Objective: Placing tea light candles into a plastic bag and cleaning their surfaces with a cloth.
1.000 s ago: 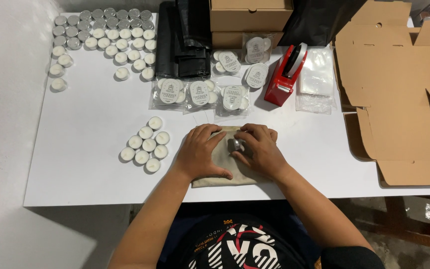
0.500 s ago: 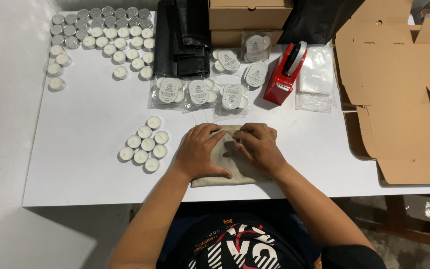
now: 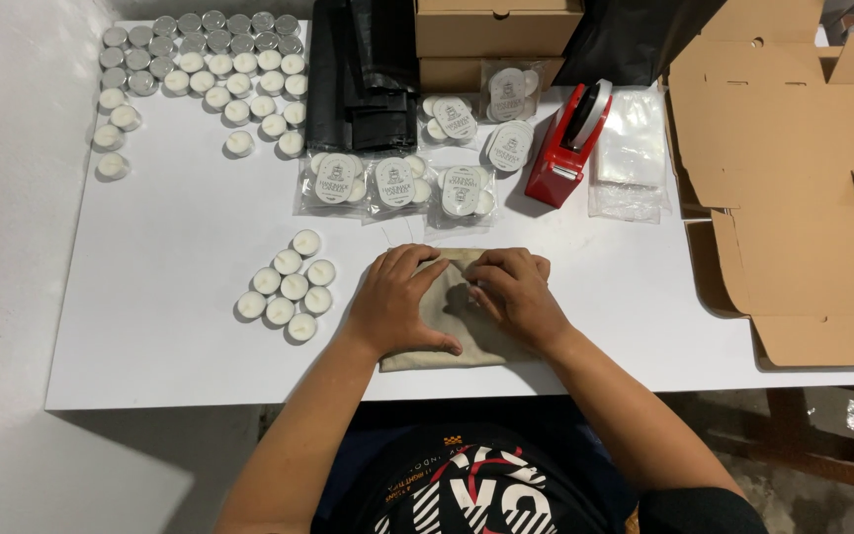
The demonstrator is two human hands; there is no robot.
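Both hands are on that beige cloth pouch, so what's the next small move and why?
Probably reach the left hand to the loose tealights beside it. Both hands rest flat on the beige pouch; the right hand pinches near its top edge, and no candle shows in either hand.

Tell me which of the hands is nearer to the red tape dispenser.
Right. The right hand lies on the beige cloth below the red tape dispenser; the left hand is farther left.

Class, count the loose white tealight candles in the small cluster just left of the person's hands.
7, in three slanting rows on the white table: two at top, three in the middle, two nearest. An eighth may count too.
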